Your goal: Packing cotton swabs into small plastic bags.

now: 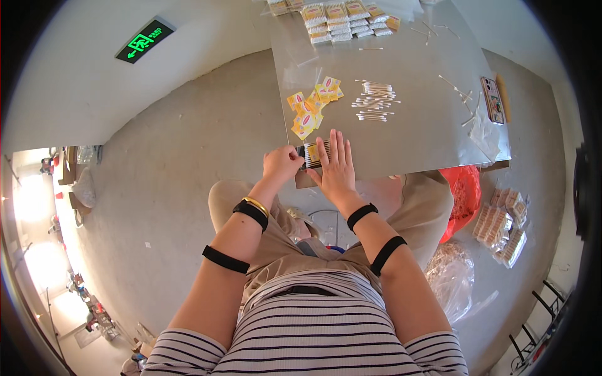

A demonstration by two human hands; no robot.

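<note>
At the table's near left edge lies a small pack of cotton swabs [310, 154] with a yellow card on it; something dark shows at its left end. My left hand [281, 164] is closed, its fingertips pinched at that end. My right hand [337, 164] lies flat with fingers stretched, partly covering the pack's right side. Just beyond, yellow and white printed cards [307, 114] are scattered in a loose heap. Right of them sits a pile of loose cotton swabs [377, 100], mostly lying side by side.
Filled swab packs [338, 22] are stacked at the table's [426, 125] far side. Stray swabs [461, 94], a phone [493, 100] and clear plastic [485, 135] lie along its right. On the floor at right are a red bag [463, 200], a clear bag [450, 279] and bundled packs [500, 225].
</note>
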